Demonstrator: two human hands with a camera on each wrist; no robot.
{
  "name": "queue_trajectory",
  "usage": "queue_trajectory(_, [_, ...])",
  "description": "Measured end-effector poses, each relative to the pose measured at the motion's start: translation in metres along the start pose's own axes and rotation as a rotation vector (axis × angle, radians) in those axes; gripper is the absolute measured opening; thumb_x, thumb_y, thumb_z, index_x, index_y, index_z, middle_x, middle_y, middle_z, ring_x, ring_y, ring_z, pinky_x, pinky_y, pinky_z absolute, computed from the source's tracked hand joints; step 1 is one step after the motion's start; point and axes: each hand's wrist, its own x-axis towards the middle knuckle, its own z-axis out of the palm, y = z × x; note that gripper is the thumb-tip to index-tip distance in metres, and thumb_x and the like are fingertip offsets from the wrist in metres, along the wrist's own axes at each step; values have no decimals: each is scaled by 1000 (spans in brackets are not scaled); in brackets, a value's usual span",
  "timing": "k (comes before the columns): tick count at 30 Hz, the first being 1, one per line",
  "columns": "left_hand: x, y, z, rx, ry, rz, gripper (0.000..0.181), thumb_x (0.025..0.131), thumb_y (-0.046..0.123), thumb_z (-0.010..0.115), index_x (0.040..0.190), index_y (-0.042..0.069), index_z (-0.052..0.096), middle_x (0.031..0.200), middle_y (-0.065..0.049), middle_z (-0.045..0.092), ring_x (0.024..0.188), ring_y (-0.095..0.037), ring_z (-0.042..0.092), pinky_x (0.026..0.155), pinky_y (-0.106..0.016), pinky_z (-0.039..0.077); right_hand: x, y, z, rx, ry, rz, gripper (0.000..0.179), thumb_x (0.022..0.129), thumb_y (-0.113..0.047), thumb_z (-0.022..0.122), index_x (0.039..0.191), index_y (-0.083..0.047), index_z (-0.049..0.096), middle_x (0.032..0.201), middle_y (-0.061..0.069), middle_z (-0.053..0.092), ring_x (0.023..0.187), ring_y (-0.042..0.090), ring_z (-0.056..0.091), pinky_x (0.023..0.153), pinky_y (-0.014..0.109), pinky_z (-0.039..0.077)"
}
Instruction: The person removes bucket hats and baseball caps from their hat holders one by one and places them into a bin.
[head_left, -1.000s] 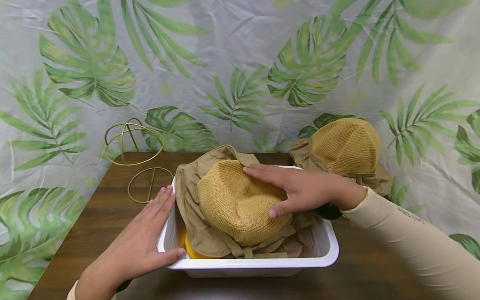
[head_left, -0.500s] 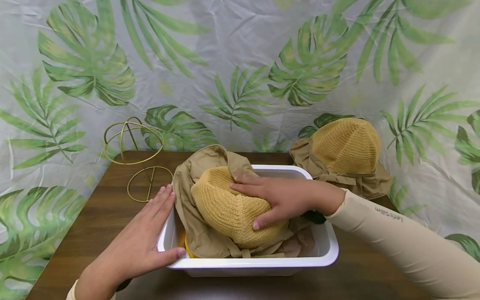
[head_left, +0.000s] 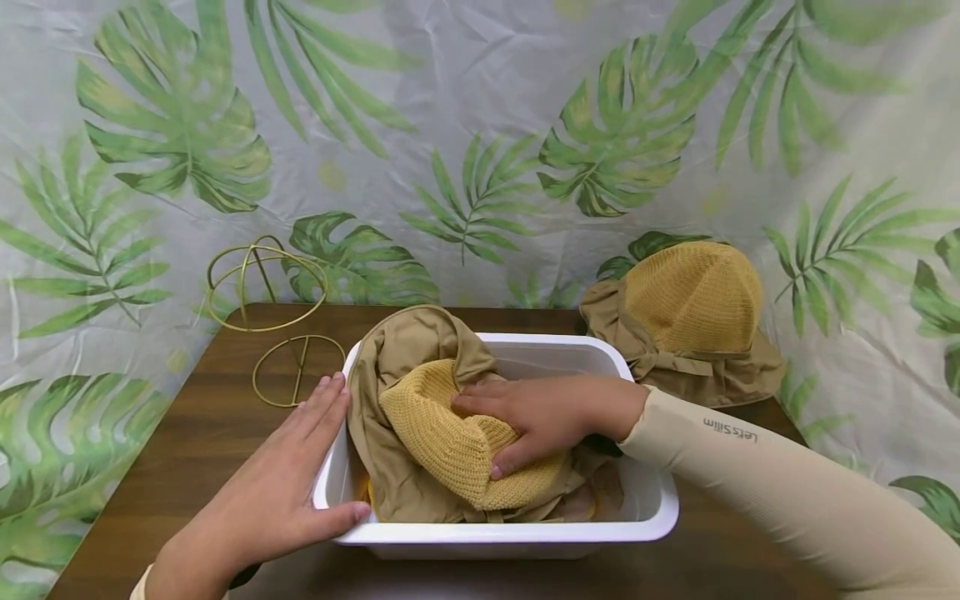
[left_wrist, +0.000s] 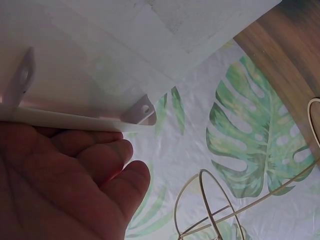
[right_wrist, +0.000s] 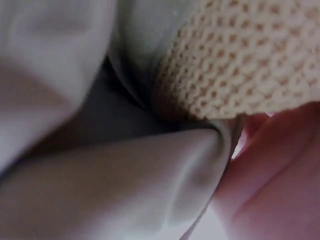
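A hat with a yellow knitted crown (head_left: 442, 442) and a tan cloth brim (head_left: 405, 342) sits in the white plastic tub (head_left: 495, 532). My right hand (head_left: 536, 421) presses down into the crown, its fingers spread and the knit dented under them. In the right wrist view the knitted crown (right_wrist: 250, 55) and folded tan cloth (right_wrist: 115, 185) fill most of the picture, beside part of my hand. Against the tub's left rim rests my left hand (head_left: 277, 479), fingers extended along the outside and thumb on the front corner. The left wrist view shows its fingers (left_wrist: 105, 155) below the rim.
A second hat (head_left: 693, 304), likewise yellow with a tan brim, lies at the back right of the brown wooden table (head_left: 180, 433). Behind the left hand stands a gold wire stand (head_left: 300, 371). Close behind the table hangs a leaf-patterned cloth (head_left: 480, 100).
My right hand has moved left and down, pushing the hat deeper and leftward in the tub. More of the tub's right side shows. The left hand has stayed in place.
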Motion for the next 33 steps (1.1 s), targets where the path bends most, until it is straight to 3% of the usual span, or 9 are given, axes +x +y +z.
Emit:
queue_trajectory(8, [-1,0,-1,-1,5,3,109,80,63,69,152,-8,28,160,-23,22,147,-37,21,118,-22,2,13,11,6,58,-7,-39,81,96,-43,63,156,-5,24,160,10,28,148,21,20,119,35,20])
queue_trajectory(13, [-1,0,-2,-3,1,-3,109,80,63,69,153,-8,26,161,-23,20,148,-37,20,118,-22,2,19,12,7,86,-39,-13,83,94,-39,65,158,-7,23,161,9,26,148,19,20,118,32,20])
queue_trajectory(19, [0,1,0,-4,-8,-2,110,81,62,69,153,-7,24,161,-22,19,148,-37,20,117,-22,1,7,10,0,107,11,28,85,92,-48,66,158,-12,26,158,7,32,144,19,29,116,34,26])
queue_trajectory(25, [1,2,0,5,5,6,110,81,63,68,153,-7,24,161,-22,20,147,-37,21,118,-23,2,-21,-1,-27,-59,117,17,90,86,-66,62,155,-14,36,155,7,39,142,21,36,113,41,32])
queue_trajectory(29, [0,1,1,10,5,5,110,81,64,68,153,-8,25,161,-22,21,147,-38,23,117,-22,2,-39,-13,-46,-204,201,0,102,81,-75,58,157,-13,30,160,11,28,146,27,28,113,48,31])
queue_trajectory(33, [0,0,0,13,10,6,109,81,64,67,152,-9,27,160,-23,22,146,-39,24,117,-21,1,-41,-24,-58,-319,260,-30,108,78,-81,54,160,-18,21,165,10,11,151,29,9,116,56,21])
